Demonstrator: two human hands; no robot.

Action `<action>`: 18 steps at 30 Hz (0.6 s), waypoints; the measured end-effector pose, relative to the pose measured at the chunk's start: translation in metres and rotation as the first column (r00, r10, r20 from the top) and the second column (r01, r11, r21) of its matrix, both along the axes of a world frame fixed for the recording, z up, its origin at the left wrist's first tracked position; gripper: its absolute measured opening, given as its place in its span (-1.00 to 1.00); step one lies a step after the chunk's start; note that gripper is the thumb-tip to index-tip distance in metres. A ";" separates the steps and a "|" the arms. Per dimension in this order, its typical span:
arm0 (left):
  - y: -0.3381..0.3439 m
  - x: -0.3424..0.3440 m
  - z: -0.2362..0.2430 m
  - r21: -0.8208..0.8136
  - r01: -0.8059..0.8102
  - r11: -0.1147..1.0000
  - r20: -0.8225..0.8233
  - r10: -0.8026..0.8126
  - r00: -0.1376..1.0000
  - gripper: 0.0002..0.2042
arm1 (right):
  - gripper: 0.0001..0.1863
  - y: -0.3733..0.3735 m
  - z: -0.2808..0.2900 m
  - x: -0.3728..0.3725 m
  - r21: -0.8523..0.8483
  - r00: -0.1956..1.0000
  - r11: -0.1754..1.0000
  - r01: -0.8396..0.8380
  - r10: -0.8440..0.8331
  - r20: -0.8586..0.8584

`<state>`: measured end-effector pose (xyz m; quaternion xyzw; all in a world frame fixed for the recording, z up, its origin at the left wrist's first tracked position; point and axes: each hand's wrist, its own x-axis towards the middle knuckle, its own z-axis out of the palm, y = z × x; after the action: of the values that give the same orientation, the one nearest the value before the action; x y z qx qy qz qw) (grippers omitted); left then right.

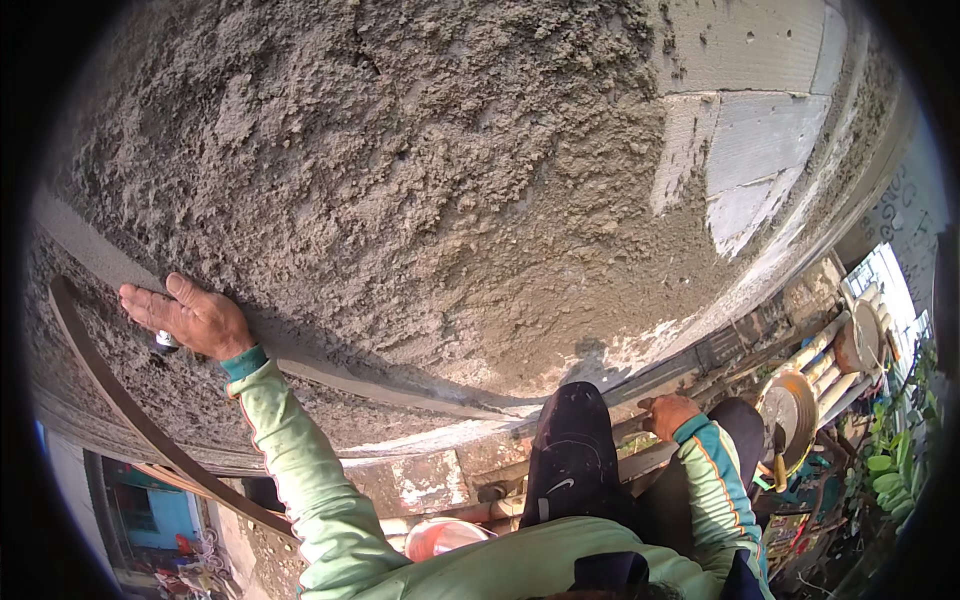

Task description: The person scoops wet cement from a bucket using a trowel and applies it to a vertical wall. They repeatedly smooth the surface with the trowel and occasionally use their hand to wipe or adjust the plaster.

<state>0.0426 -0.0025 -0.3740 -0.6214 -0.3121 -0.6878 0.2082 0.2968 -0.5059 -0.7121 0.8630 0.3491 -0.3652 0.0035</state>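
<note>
A wall of rough wet mortar [420, 190] fills most of the view, with bare pale blocks [765, 135] showing at the upper right. My left hand [190, 316] is open, its fingers stretched out flat against a smooth grey strip [90, 245] along the wall's corner. A small black-and-white object [165, 341] shows at the edge of that hand; what it is, I cannot tell. Beside my right knee, my right hand [668, 416] is closed with curled fingers, near the wall's foot. Whatever it grips, if anything, is hidden.
A long wooden batten [130, 410] slants past my left arm. Below me is a reddish bucket [443, 538]. At the right, a round mortar pan [788, 405] with a trowel [779, 462] sits by bamboo poles [823, 360] and a second pan [858, 338]. Green plants [890, 470] grow beyond.
</note>
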 end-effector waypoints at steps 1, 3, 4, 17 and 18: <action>-0.001 0.000 0.000 0.016 0.023 1.000 -0.001 -0.023 1.000 -0.30 | -0.42 0.004 -0.023 0.011 -0.207 0.989 0.968 -0.142 0.148 0.016; -0.003 -0.002 0.003 0.006 0.034 0.999 0.015 -0.034 0.999 -0.31 | -0.44 0.002 -0.061 0.028 0.003 0.981 0.982 -0.191 0.190 0.029; -0.004 -0.003 0.003 -0.016 0.030 0.999 0.016 -0.030 0.999 -0.33 | -0.44 0.001 -0.076 0.040 0.106 0.974 0.970 -0.218 0.223 -0.035; -0.017 -0.009 0.009 -0.149 0.021 0.989 0.093 -0.007 0.996 -0.34 | -0.44 0.059 -0.134 0.105 -0.073 0.960 0.958 -0.278 0.274 -0.065; -0.018 -0.009 0.009 -0.147 -0.004 0.989 0.084 0.016 0.996 -0.35 | -0.44 0.062 -0.132 0.107 -0.071 0.961 0.959 -0.273 0.269 -0.065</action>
<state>0.0333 -0.0205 -0.3647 -0.6036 -0.3736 -0.6878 0.1519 0.4037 -0.4435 -0.8438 0.7958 0.4494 -0.3983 0.0779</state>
